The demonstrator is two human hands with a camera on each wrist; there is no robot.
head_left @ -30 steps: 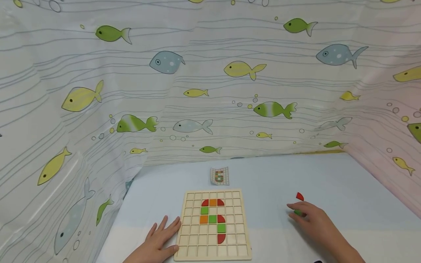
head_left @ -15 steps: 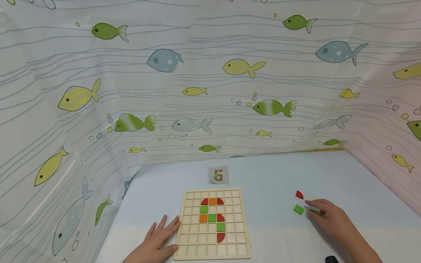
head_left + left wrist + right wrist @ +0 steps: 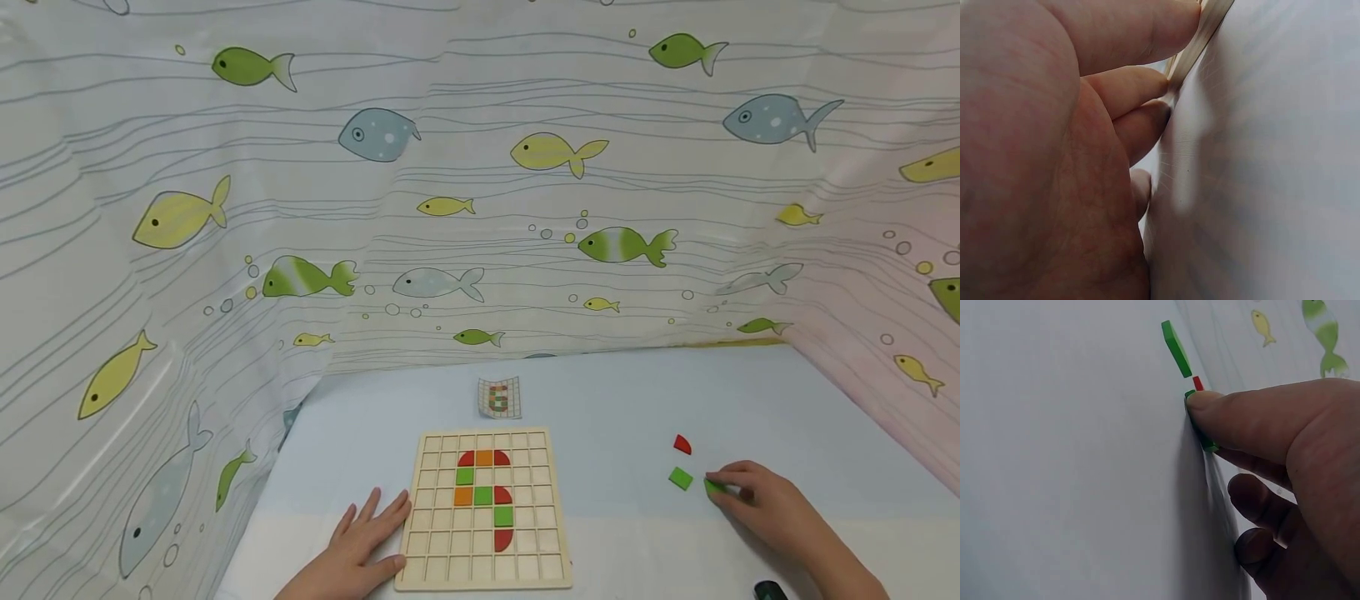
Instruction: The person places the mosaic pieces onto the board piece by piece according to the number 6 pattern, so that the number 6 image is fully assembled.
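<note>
My left hand [image 3: 360, 546] lies with straight, spread fingers against the left edge of a wooden grid board [image 3: 483, 585]. In the left wrist view its fingertips meet the side of the board [image 3: 1200, 47]. Red, orange and green tiles sit in some of the board's cells. To the right, my right hand [image 3: 772, 508] pinches a green tile [image 3: 1210, 447] between thumb and index finger, low at the table. A green square tile [image 3: 681, 478] and a red quarter-round tile [image 3: 682, 444] lie loose just left of and beyond that hand.
Behind the board lies a small pattern card [image 3: 498, 398] with a coloured grid figure. A dark object [image 3: 768, 591] shows at the bottom edge, near the right forearm. A fish-print curtain [image 3: 525, 267] stands around the back and sides of the pale table [image 3: 615, 417].
My right hand has moved right, away from the green square tile it was over, and has come to pinch the other green tile. The left hand stays at the board.
</note>
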